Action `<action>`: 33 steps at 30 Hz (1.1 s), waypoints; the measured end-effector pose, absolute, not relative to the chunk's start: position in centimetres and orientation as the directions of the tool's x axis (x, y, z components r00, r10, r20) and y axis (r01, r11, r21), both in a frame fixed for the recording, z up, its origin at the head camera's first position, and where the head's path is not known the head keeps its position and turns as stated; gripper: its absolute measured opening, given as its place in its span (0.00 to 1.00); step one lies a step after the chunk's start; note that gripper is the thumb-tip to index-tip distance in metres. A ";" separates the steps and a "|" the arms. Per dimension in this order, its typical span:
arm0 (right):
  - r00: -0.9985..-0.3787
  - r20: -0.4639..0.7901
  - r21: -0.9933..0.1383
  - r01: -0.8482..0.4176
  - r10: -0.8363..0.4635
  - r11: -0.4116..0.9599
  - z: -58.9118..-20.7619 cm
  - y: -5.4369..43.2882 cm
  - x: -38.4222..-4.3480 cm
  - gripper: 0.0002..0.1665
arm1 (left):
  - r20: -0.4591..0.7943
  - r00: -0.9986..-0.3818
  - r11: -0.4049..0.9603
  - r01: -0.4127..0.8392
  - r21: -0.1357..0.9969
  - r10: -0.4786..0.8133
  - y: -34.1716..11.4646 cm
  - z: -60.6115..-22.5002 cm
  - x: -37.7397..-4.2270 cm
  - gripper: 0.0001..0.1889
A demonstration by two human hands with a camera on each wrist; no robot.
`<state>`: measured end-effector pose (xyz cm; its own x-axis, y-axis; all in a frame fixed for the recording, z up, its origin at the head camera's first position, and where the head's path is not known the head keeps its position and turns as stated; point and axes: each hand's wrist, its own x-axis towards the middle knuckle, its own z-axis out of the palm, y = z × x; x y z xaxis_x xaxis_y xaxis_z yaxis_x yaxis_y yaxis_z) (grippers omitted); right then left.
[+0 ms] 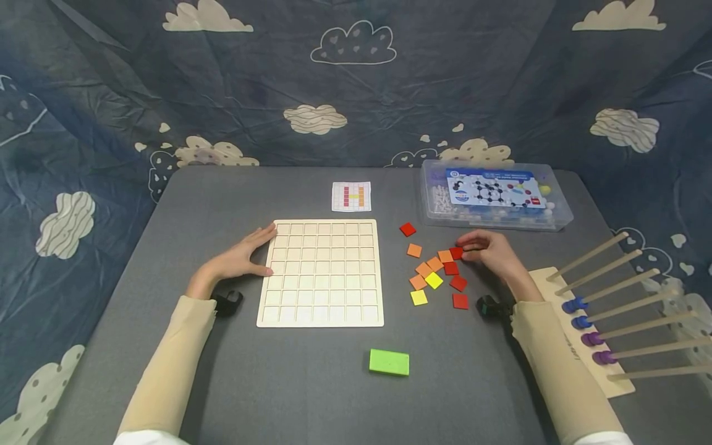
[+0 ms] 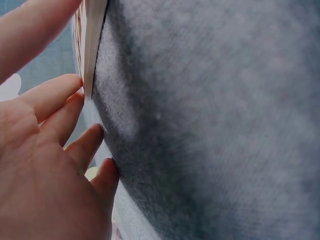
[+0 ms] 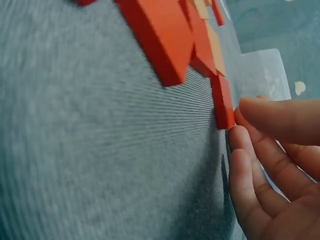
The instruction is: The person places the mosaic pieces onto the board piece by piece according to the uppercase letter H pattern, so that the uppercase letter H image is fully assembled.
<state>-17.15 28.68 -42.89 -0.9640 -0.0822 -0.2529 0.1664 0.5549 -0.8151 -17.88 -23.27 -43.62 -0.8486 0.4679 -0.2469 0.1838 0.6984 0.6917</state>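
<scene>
My left hand (image 1: 236, 254) rests at the left edge of a pale wooden grid board (image 1: 324, 272), thumb and fingers spread along the rim. In the left wrist view its fingertips sit against the board's side (image 2: 91, 55) and the grey tabletop. On the right, my right hand (image 1: 491, 252) has its loosely bent fingers at a red square tile (image 1: 456, 253). The right wrist view puts thumb and fingertips right at the end of that red tile (image 3: 223, 102), which lies flat. Orange tiles (image 1: 424, 269), yellow tiles (image 1: 434, 280) and more red tiles (image 1: 460, 301) are scattered beside it.
A small pattern card (image 1: 351, 196) lies behind the board. At the back right is a clear plastic box (image 1: 495, 216) with a molecule-model label. A wooden peg rack (image 1: 578, 334) with blue and purple beads stands under the right forearm. A green block (image 1: 389, 363) lies in front.
</scene>
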 end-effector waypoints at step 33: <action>-0.899 -0.256 -0.923 0.117 -0.356 0.368 -39.8 18.9 -20.7 0.16 | -0.228 -0.844 0.715 0.234 0.659 0.486 -23.0 -43.4 -17.7 0.51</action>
<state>-20.73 18.90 -39.84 -0.8988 -0.3563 -0.2555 0.1165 0.3678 -0.9226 -17.74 -23.04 -43.43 -0.8440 0.4856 -0.2276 0.2339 0.7153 0.6585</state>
